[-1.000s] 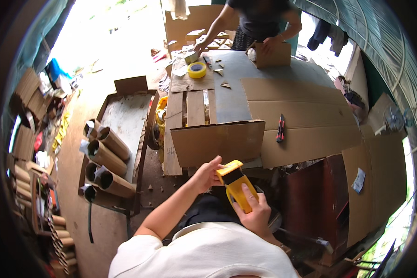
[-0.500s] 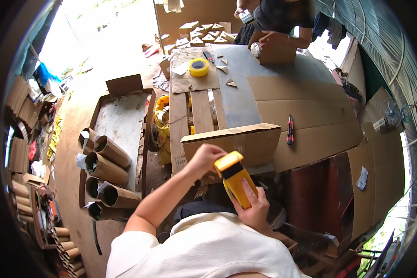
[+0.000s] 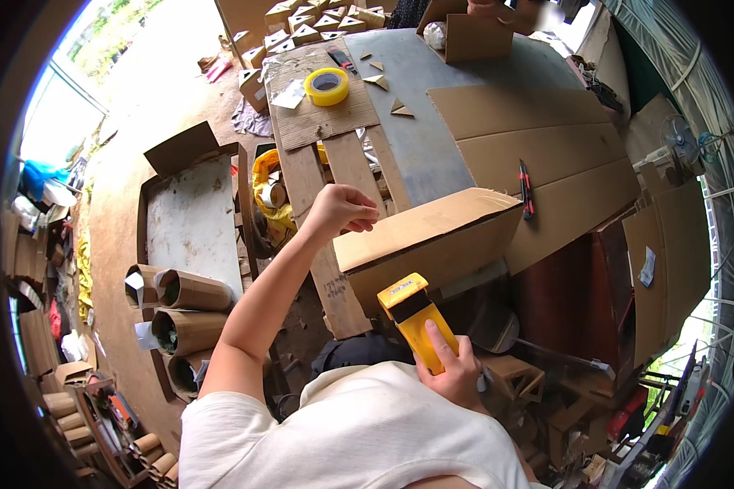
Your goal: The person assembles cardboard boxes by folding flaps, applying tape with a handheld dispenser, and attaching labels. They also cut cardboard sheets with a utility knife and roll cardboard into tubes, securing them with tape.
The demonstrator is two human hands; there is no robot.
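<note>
In my right hand [image 3: 455,368] is a yellow tape dispenser [image 3: 426,326] with a black band, held upright in front of my chest. My thumb lies along its front. Farther out, my left hand [image 3: 344,210] hovers by the left end of a cardboard box [image 3: 432,228]. Its fingers are curled together, and whatever they pinch, if anything, is too small to see. The box stands along the near edge of the table, its long top face towards me. The dispenser's head is just below the box's near side, apart from my left hand.
A yellow tape roll [image 3: 327,86] rests on cardboard at the far left of the table. A red-and-black utility knife [image 3: 526,189] lies on a flat cardboard sheet [image 3: 563,147]. Cardboard tubes [image 3: 189,330] stand at left. Across the table, another person's hand [image 3: 488,8] touches a carton [image 3: 477,39].
My left hand has moved away from the dispenser's top, up and left to the box's end. The dispenser stays in my right hand. The view has shifted, and the box appears more turned.
</note>
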